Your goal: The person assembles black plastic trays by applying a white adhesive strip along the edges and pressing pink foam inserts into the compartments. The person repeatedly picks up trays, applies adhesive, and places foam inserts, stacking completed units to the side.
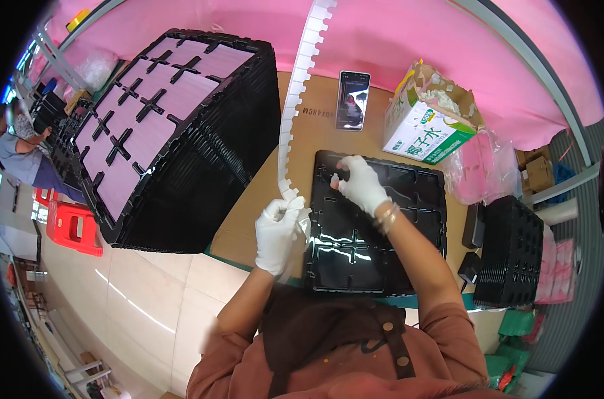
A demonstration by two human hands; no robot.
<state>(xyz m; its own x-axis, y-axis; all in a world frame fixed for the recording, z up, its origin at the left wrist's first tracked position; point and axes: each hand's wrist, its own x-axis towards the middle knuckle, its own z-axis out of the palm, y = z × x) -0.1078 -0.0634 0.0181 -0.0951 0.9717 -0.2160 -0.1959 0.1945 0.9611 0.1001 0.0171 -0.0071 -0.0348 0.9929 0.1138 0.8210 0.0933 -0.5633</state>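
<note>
My left hand (275,233), in a white glove, is closed round the lower end of a long white strip (293,106). The strip has a row of notches along one edge and runs up past the top of the view. In front of me lies a shallow black plastic tray (375,272) with moulded compartments. Over its upper left part is my right hand (362,183), gloved in white with bare fingertips. Thumb and fingers are drawn together at a small pale piece (335,177), whose exact shape is too small to tell.
A tall stack of black trays (202,153) with pink sheets stands at left. Beyond the tray lie a phone (352,100) and an open carton (425,123) of white bits. More black trays (511,249) are at right. Another person (22,149) sits far left near a red stool (76,227).
</note>
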